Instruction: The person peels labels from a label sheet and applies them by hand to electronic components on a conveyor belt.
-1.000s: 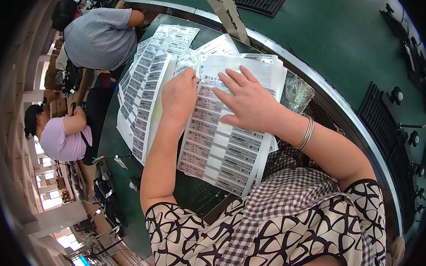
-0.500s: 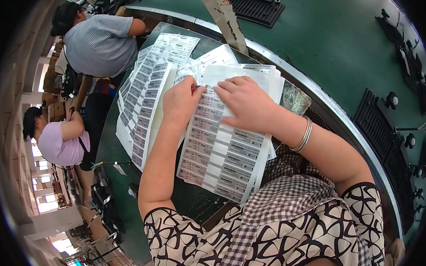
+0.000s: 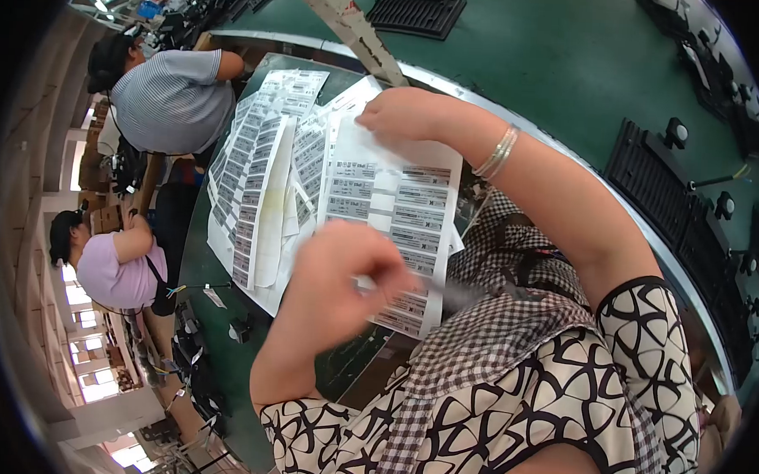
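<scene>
Labels (image 3: 418,217) are printed in rows across the lower part of the top sheet (image 3: 350,142); its upper part is bare. The sheet is laid on the counter (image 3: 349,359), below both hands. Over its lower half, a blurred slender object (image 3: 457,293) is pinched by the left hand (image 3: 340,278); near its top edge, the right hand's (image 3: 397,119) grip cannot be told.

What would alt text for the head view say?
A person's blurred left hand is over a printed label sheet on a green table, the right hand near the sheet's far end. More sheets lie left; two people sit beyond.
</scene>
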Action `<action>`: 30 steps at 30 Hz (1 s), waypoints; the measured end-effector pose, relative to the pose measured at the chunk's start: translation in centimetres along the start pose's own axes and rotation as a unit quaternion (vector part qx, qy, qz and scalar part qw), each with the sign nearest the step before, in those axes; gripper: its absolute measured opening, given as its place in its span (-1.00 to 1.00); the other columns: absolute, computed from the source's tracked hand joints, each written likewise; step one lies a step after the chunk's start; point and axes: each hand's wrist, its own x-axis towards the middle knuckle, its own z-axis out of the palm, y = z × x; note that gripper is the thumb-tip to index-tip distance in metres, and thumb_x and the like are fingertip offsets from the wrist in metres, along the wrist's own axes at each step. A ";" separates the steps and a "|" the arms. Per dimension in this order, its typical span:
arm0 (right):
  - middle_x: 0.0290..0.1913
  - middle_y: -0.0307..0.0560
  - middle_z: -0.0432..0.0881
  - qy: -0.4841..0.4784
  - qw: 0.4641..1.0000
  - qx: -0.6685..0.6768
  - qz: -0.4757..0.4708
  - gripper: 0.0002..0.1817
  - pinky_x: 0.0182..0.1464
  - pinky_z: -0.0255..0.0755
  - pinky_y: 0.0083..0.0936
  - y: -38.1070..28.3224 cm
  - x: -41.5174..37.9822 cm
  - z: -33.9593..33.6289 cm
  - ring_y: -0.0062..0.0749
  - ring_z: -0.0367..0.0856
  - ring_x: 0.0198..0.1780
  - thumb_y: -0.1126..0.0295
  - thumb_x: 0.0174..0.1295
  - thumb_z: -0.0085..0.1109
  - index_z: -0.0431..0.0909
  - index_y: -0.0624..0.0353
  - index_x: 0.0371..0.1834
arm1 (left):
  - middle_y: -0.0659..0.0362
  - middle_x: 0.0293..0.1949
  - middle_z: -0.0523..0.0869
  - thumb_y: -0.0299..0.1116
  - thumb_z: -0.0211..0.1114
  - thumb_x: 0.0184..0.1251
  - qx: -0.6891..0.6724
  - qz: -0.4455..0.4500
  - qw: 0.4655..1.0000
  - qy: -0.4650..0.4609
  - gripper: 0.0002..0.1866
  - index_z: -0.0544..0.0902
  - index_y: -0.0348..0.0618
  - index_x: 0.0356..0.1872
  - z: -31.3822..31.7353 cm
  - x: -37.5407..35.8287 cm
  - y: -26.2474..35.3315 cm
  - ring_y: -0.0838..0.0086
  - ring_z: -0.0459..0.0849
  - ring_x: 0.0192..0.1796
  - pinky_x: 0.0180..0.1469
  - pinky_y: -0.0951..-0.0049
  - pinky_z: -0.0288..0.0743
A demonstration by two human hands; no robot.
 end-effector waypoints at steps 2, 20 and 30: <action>-0.02 -0.05 0.72 0.121 0.974 0.183 0.049 -0.58 0.09 0.45 -0.39 2.0 -3.6 -1.6 -0.33 0.64 0.00 0.14 0.42 -0.01 0.64 0.25 0.04 | 0.22 -0.57 0.58 -0.41 0.48 0.14 0.054 -0.111 0.986 0.114 -0.80 0.61 -0.25 -0.39 0.1 1.0 -0.9 0.48 0.52 -0.50 -0.40 0.49 0.36; 0.54 0.38 0.01 0.205 0.594 0.775 0.059 -0.07 0.56 0.05 -0.19 5.2 -23.4 2.5 0.01 0.02 0.57 -0.24 0.50 -0.40 -0.11 0.52 0.51 | 0.22 -0.52 0.61 -0.39 0.53 0.04 0.220 0.244 0.945 0.013 -0.77 0.59 -0.13 -0.41 8.3 6.6 6.9 0.33 0.53 -0.47 -0.35 0.34 0.29; 0.50 0.34 0.15 0.222 0.521 0.824 0.021 -0.08 0.53 0.14 -0.21 5.9 -24.4 2.8 -0.02 0.21 0.51 -0.26 0.49 -0.50 0.03 0.49 0.49 | 0.21 -0.53 0.62 -0.40 0.54 0.03 0.211 0.214 0.954 0.014 -0.77 0.60 -0.17 -0.42 9.3 7.7 6.1 0.35 0.55 -0.48 -0.34 0.37 0.33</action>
